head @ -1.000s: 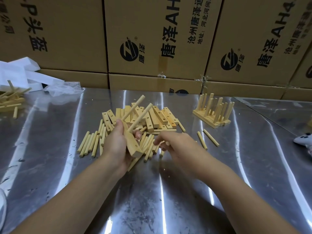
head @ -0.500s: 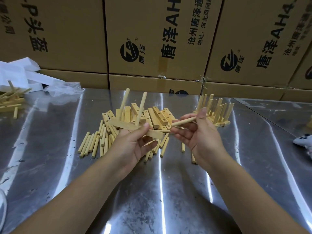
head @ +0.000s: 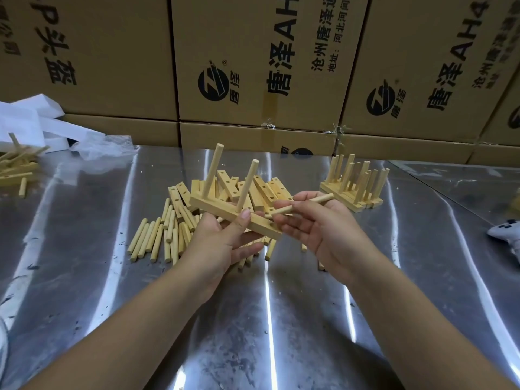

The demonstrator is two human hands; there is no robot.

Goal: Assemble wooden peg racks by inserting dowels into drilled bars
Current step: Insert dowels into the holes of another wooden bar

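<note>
**Third dowel brought up to the bar**

A second ago the right hand [head: 329, 232] was down on the loose dowels [head: 157, 237]. It now pinches one dowel [head: 318, 200] in thumb and fingertips, tip beside the bar [head: 213, 206] — third peg comes next, I judge. Left hand [head: 222, 246] grips the bar at centre, two pegs upright. Finished racks [head: 357, 190] sit at 2 o'clock. Cartons [head: 253, 52] read "唐泽 AH", "沧州唐泽" and "河北河间".

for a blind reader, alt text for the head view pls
The left hand holds a drilled bar with two dowels standing in it; the right hand pinches a third dowel close to it. Loose dowels lie on the metal table.
</note>
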